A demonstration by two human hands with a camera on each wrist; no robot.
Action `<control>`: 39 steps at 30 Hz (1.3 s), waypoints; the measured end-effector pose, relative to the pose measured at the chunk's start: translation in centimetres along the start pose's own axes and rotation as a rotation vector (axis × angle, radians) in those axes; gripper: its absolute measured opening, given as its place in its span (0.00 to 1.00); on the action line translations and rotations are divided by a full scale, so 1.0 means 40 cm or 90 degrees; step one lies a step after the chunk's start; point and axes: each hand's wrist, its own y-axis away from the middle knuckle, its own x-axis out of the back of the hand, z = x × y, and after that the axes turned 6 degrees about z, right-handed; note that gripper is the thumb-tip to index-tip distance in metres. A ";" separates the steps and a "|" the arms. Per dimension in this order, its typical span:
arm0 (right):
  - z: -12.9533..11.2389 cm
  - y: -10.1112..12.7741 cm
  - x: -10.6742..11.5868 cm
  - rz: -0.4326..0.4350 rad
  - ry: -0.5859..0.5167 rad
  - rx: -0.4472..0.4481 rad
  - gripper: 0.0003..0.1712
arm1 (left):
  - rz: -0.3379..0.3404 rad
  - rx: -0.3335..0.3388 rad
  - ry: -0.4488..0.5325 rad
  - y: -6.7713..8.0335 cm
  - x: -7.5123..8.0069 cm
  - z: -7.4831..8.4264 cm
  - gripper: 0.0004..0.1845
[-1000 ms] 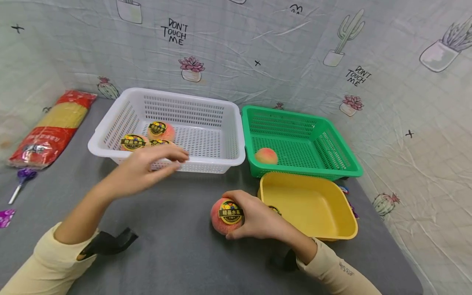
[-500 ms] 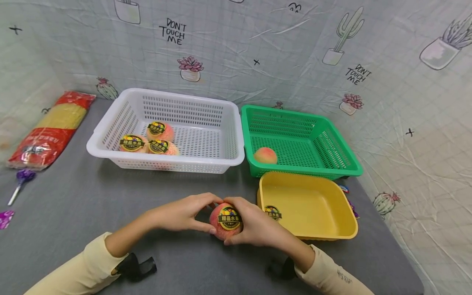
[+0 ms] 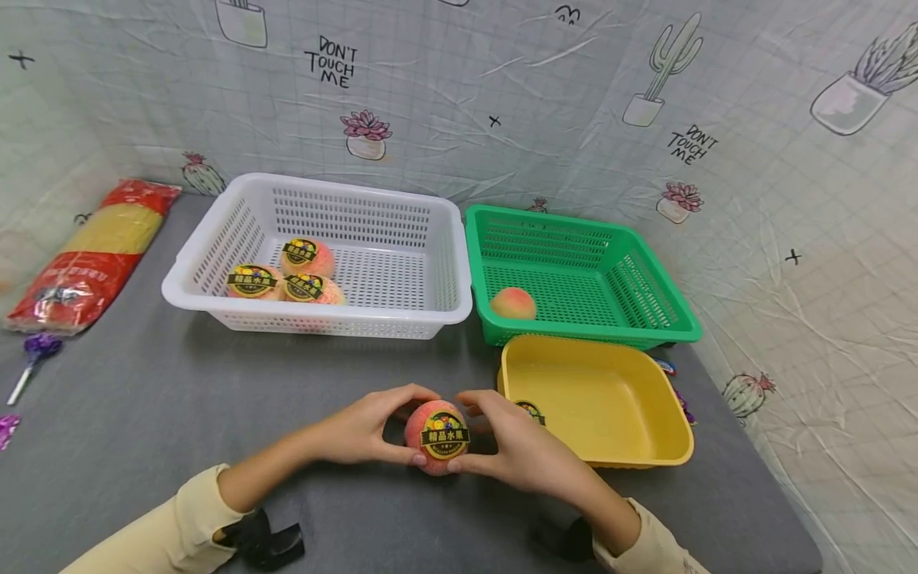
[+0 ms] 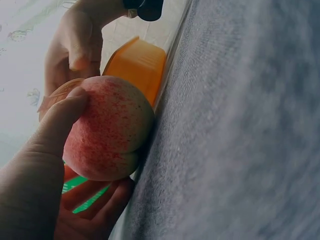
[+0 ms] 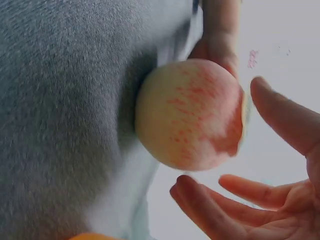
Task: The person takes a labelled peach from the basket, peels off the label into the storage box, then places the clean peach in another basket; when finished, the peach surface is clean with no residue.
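Grey table (image 3: pixel 179 399): left hand (image 3: pixel 358 430) grips peach (image 3: pixel 435 437), fingers curled; right hand (image 3: pixel 516 450) fingers spread, barely touching.

I see both my forearms in pale yellow sleeves reaching in from the near edge and meeting at the middle. My left hand (image 3: pixel 362 426) is curled, thumb and fingertips gripping a round fruit from its left side. My right hand (image 3: pixel 516 446) cups the other side, thumb below, fingers arched over the top; the right wrist view shows its fingers loosely spread, slightly off the surface.
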 end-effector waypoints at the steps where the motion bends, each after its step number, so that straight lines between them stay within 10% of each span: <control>1: 0.002 0.003 0.003 0.005 -0.012 0.002 0.35 | 0.004 -0.002 -0.002 0.001 -0.002 -0.002 0.31; 8: 0.018 0.008 0.000 0.054 -0.070 0.040 0.10 | 0.013 0.003 0.003 0.004 -0.006 -0.010 0.32; 29: 0.032 0.013 -0.007 0.111 -0.212 0.077 0.03 | 0.011 -0.039 -0.008 0.003 -0.005 -0.008 0.32; 39: 0.105 0.066 0.091 0.183 -0.246 0.059 0.05 | 0.009 0.003 -0.016 0.002 -0.001 -0.010 0.31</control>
